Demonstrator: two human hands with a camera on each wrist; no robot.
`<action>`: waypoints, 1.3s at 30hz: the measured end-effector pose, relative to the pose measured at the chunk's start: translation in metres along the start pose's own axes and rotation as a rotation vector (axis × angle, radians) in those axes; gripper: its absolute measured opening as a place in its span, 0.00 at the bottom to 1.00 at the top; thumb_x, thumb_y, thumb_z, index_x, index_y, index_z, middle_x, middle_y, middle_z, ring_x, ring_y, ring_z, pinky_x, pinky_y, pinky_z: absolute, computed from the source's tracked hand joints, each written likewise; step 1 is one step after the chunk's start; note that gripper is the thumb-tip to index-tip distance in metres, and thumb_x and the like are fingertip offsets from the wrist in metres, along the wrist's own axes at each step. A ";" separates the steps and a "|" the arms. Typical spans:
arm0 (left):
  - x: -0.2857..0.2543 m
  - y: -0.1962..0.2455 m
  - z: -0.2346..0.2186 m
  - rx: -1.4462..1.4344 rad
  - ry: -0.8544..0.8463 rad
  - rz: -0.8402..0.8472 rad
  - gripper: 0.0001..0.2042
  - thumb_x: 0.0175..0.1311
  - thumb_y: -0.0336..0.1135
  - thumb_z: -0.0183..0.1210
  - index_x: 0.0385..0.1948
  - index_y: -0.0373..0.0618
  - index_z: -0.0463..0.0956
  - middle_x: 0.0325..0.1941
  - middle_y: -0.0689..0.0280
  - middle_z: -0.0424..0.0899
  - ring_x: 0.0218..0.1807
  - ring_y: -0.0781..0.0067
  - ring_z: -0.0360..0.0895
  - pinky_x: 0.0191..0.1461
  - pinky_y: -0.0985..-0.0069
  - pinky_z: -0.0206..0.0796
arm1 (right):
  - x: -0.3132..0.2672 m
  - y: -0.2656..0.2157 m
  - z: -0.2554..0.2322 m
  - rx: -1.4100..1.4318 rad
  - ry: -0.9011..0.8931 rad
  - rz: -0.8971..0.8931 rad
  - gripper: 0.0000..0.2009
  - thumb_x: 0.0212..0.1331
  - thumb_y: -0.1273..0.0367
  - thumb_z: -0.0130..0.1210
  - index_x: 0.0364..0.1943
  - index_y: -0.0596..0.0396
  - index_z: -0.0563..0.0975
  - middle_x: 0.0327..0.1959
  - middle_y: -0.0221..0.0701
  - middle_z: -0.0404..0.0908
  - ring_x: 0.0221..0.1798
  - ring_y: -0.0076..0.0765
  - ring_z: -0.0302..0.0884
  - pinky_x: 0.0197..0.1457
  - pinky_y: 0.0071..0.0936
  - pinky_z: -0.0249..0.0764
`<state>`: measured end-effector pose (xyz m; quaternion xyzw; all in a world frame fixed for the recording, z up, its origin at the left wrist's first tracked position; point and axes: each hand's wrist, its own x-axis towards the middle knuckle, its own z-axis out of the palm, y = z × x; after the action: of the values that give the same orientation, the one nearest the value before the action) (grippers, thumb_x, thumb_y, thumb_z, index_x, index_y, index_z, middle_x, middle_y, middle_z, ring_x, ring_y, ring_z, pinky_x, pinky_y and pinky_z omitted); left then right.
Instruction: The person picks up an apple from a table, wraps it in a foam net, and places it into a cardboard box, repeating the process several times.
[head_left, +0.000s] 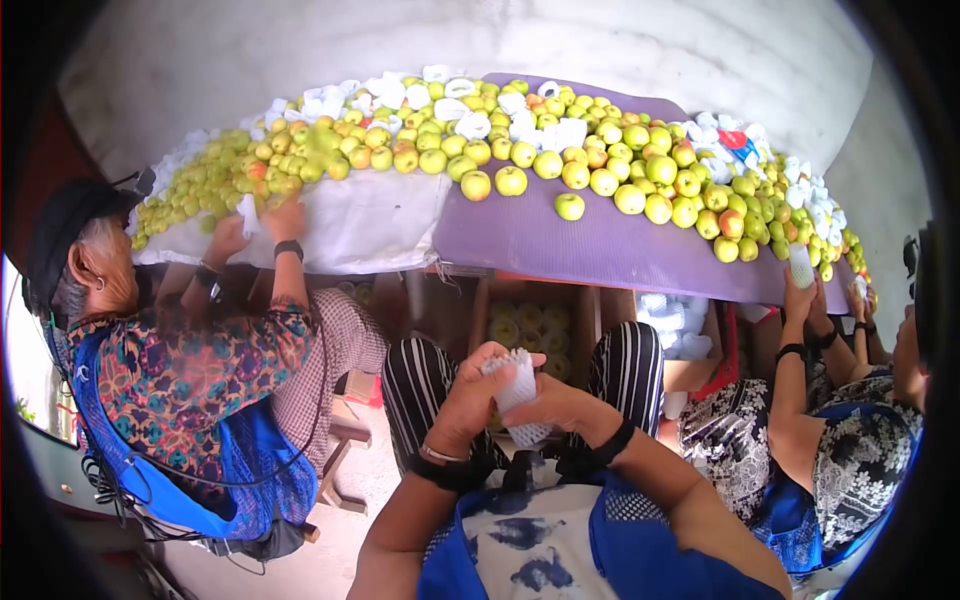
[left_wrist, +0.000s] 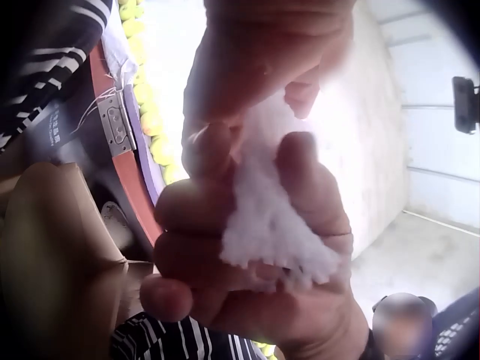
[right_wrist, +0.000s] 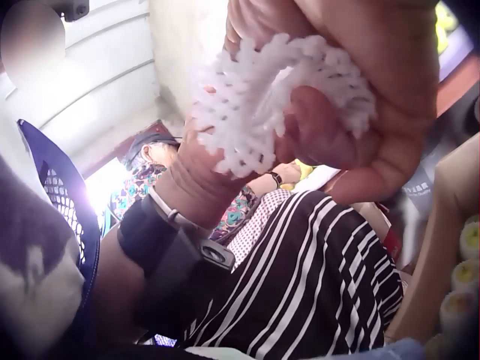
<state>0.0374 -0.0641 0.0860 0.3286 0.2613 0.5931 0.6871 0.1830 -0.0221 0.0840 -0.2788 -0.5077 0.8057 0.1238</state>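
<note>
In front of my lap, both hands hold one white foam fruit net [head_left: 520,392]. My left hand [head_left: 474,396] grips it from the left, fingers bent over its upper part. From the other side my right hand [head_left: 565,402] holds it, thumb across the mesh. In the left wrist view the net [left_wrist: 270,217] flares out over the curled fingers of the right hand [left_wrist: 247,277]. Its ruffled round mouth [right_wrist: 247,97] faces the camera in the right wrist view, with a fingertip in the opening. No apple shows inside the net.
Yellow-green apples [head_left: 510,181] and loose foam nets [head_left: 473,125] cover the purple-matted table [head_left: 560,240] ahead. A cardboard box [head_left: 592,318] of apples sits below, between my knees, beside another box of white nets [head_left: 680,320]. People work on both sides [head_left: 190,400].
</note>
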 end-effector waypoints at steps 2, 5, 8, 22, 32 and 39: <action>0.001 0.003 0.005 -0.048 0.030 0.025 0.09 0.61 0.37 0.49 0.34 0.43 0.62 0.48 0.43 0.72 0.45 0.58 0.75 0.49 0.67 0.67 | 0.005 0.013 -0.005 -0.023 0.007 0.015 0.17 0.43 0.73 0.58 0.41 0.58 0.73 0.32 0.27 0.76 0.35 0.24 0.73 0.39 0.22 0.69; 0.002 0.001 0.004 -0.154 0.095 0.015 0.10 0.62 0.39 0.48 0.35 0.43 0.61 0.46 0.44 0.73 0.43 0.56 0.75 0.48 0.66 0.67 | 0.009 0.017 -0.001 -0.008 0.035 0.006 0.15 0.44 0.73 0.57 0.40 0.59 0.73 0.31 0.28 0.75 0.34 0.25 0.73 0.39 0.23 0.69; 0.004 -0.004 0.000 -0.250 0.160 0.067 0.14 0.62 0.42 0.48 0.42 0.42 0.60 0.41 0.47 0.75 0.41 0.56 0.76 0.48 0.66 0.67 | 0.010 0.017 -0.003 0.181 -0.038 0.051 0.13 0.45 0.72 0.55 0.37 0.59 0.73 0.28 0.30 0.75 0.31 0.25 0.73 0.35 0.24 0.71; -0.001 0.005 0.015 -0.023 0.379 0.096 0.07 0.61 0.30 0.45 0.36 0.37 0.68 0.27 0.62 0.74 0.29 0.73 0.72 0.36 0.74 0.69 | 0.021 0.016 0.012 -0.400 0.079 0.034 0.12 0.45 0.66 0.59 0.33 0.55 0.73 0.24 0.26 0.73 0.26 0.19 0.70 0.24 0.18 0.66; -0.010 0.019 0.029 0.085 0.189 0.425 0.19 0.64 0.46 0.44 0.16 0.44 0.62 0.11 0.69 0.60 0.15 0.77 0.57 0.25 0.76 0.58 | 0.037 0.032 0.019 -0.984 0.324 -0.418 0.11 0.42 0.62 0.58 0.28 0.51 0.75 0.27 0.36 0.78 0.32 0.43 0.76 0.33 0.35 0.71; -0.014 0.026 0.042 0.459 0.120 0.487 0.24 0.65 0.47 0.43 0.09 0.45 0.58 0.10 0.69 0.59 0.14 0.76 0.56 0.23 0.77 0.52 | 0.061 0.008 0.008 -1.091 0.329 -0.749 0.09 0.35 0.63 0.58 0.23 0.46 0.75 0.23 0.32 0.77 0.30 0.42 0.76 0.30 0.32 0.71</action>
<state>0.0498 -0.0820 0.1330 0.4918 0.3419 0.6837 0.4169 0.1293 -0.0025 0.0598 -0.2256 -0.8781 0.2845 0.3117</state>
